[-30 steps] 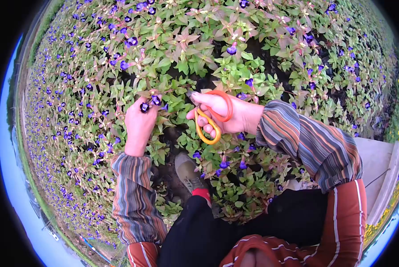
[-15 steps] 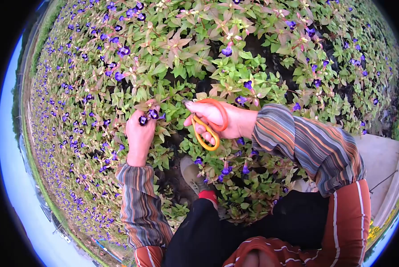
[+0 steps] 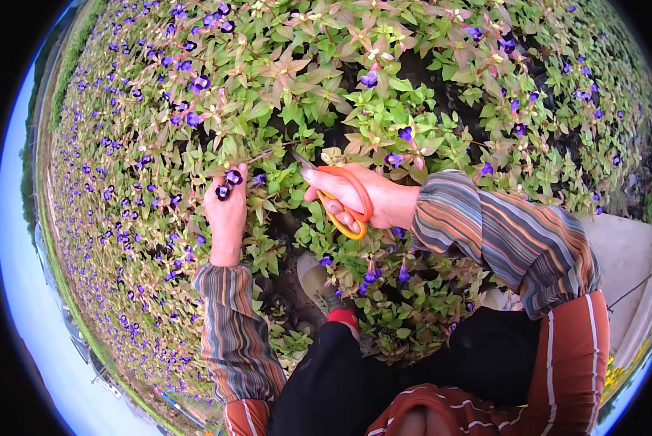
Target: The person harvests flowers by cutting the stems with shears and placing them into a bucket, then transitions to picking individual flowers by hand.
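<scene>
My right hand (image 3: 355,198) is closed round a pair of scissors (image 3: 363,211) with one orange and one yellow handle loop. Their dark blades point up and left from the thumb, among green leaves. To the left, my left hand (image 3: 225,214) has its fingers closed on a cut or bent plant stem (image 3: 260,155) that reaches right toward the blades. Dark purple flowers (image 3: 233,177) lie over its fingertips. A small gap separates the two hands.
Leafy plants with purple flowers (image 3: 370,77) surround both hands. Below them are a shoe (image 3: 316,282) and my dark trousers (image 3: 333,370). A pale slab (image 3: 616,247) lies at the right, with yellow flowers beyond it.
My left hand has shifted slightly left and down, and a stem now shows beyond its fingertips. The scissors' blades show more, and their handle loops are closer together.
</scene>
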`<state>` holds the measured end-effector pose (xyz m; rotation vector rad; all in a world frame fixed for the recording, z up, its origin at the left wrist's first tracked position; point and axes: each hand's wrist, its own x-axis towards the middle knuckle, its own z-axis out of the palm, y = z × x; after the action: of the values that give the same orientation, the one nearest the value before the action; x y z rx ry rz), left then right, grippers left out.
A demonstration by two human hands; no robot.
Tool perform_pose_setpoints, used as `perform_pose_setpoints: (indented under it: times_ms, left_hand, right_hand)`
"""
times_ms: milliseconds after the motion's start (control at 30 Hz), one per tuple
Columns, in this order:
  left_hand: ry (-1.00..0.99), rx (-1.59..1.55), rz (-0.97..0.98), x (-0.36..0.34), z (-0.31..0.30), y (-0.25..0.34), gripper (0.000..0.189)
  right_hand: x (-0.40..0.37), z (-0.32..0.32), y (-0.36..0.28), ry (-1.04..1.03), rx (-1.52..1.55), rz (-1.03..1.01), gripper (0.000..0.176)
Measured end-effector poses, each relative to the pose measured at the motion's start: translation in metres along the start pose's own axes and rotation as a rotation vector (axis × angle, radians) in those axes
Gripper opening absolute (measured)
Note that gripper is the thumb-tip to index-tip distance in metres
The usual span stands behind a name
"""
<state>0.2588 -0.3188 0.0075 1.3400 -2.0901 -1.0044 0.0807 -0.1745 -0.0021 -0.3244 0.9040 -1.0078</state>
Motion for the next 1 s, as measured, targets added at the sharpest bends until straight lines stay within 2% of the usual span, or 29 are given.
perform_pose_setpoints:
  times_ms: [100,200,500,600,700,733,833,1000]
  left_hand:
    - [0.013,-0.015,-0.028,0.002,-0.004,0.004,0.030]
    - [0.024,-0.013,-0.033,0.004,-0.005,0.003,0.028]
    - [-0.017,-0.014,-0.079,0.004,-0.009,0.000,0.024]
    - [0.039,-0.004,0.085,0.004,-0.007,-0.004,0.023]
    - [0.042,0.286,0.431,0.008,-0.010,-0.003,0.022]
    - [0.024,0.361,0.518,0.006,-0.012,0.003,0.014]
    - [-0.181,0.390,0.457,-0.001,-0.015,0.027,0.012]
    - [-0.162,0.474,0.464,0.000,-0.010,0.021,0.021]
  right_hand:
    - [0.000,0.005,-0.002,-0.010,0.109,0.048,0.050]
    - [0.006,0.006,-0.005,0.006,0.153,0.151,0.050]
    - [0.017,0.004,-0.007,0.042,0.240,0.233,0.049]
    - [0.019,0.007,-0.006,0.074,0.253,0.243,0.049]
    - [0.020,0.005,-0.002,0.068,0.214,0.202,0.047]
    - [0.019,0.005,-0.002,0.077,0.203,0.180,0.046]
    - [0.014,0.009,-0.001,0.117,0.172,0.138,0.047]
    - [0.009,0.012,0.003,0.164,0.095,0.109,0.050]
